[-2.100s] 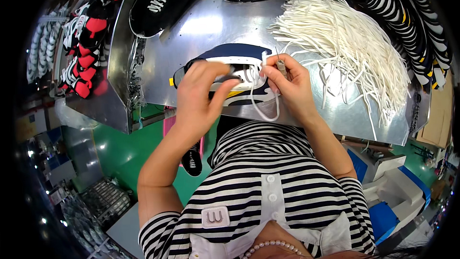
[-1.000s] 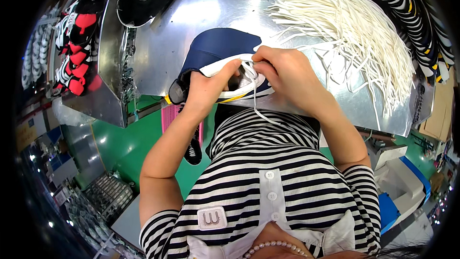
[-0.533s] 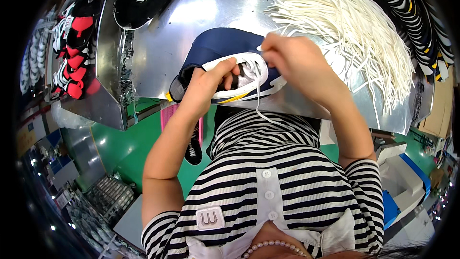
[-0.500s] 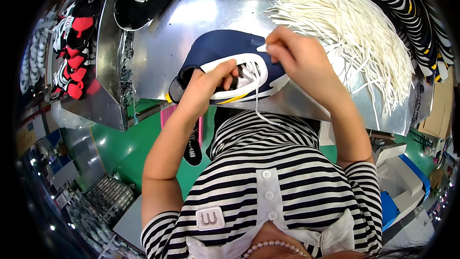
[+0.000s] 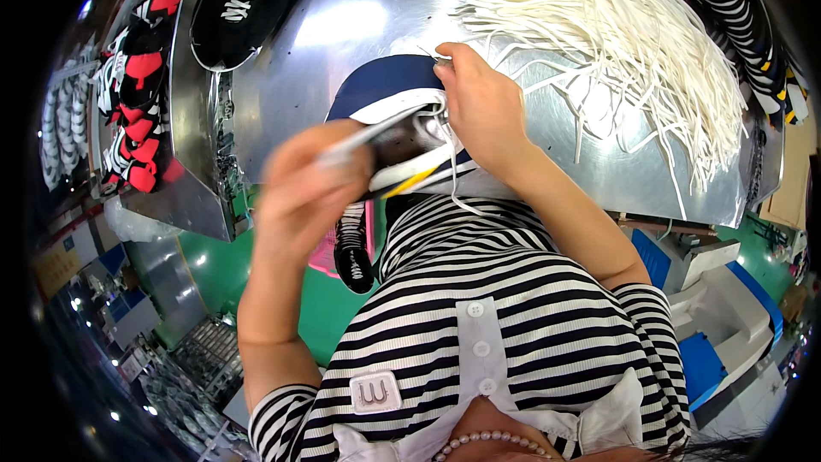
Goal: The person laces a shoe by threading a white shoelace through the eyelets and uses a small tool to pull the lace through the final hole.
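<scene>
A navy shoe upper (image 5: 385, 81) with a white-edged opening and a yellow stripe lies near the front of the metal table. My left hand (image 5: 316, 180), smeared by motion, is closed at the upper's left end. From it a white shoelace (image 5: 376, 128) runs taut to the eyelet area on the right. At that right end my right hand (image 5: 487, 107) pinches the upper's edge; its fingertips are partly hidden. A loose end of lace hangs down over the near side. Part of the opening's dark inside shows between my hands.
A big pile of white shoelaces (image 5: 616, 60) covers the table's right side, with loose strands trailing toward me. Black shoes (image 5: 248, 4) lie at the back left. Striped pieces (image 5: 718, 8) are stacked at far right, and red-and-black pieces (image 5: 141, 111) stand beyond the left edge.
My left hand has drawn back leftward out of the opening, pulling a lace taut. My right hand has shifted left along the upper and grips its edge. The upper has turned slightly.
</scene>
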A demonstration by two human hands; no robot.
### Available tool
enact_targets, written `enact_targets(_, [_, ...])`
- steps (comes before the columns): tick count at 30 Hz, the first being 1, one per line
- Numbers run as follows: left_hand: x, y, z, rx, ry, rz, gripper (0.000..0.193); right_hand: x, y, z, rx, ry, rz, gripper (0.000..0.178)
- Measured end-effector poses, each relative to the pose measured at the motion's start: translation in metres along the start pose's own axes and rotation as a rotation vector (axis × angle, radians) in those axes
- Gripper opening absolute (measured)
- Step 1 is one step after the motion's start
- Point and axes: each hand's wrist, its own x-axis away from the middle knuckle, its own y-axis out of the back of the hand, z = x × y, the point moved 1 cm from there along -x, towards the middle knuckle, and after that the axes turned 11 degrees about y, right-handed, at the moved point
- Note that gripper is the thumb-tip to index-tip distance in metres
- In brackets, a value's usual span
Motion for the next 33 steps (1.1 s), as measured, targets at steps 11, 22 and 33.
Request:
enact_targets(11, [-0.011, 0.002, 0.041, -1.372, -0.799, -0.415, 0.013, -0.009, 0.006, -0.002, -0.298, -0.121, -0.032, 0.022])
enact_targets(22, [-0.034, 0.001, 0.065, -1.337, -0.661, -0.516, 0.018, 0.062, 0.054, 0.040, -0.505, -0.107, 0.163, 0.018])
enact_targets(33, [-0.034, 0.007, 0.068, -1.286, -0.685, -0.464, 0.019, 0.065, 0.039, 0.037, -0.512, -0.206, 0.270, 0.014])
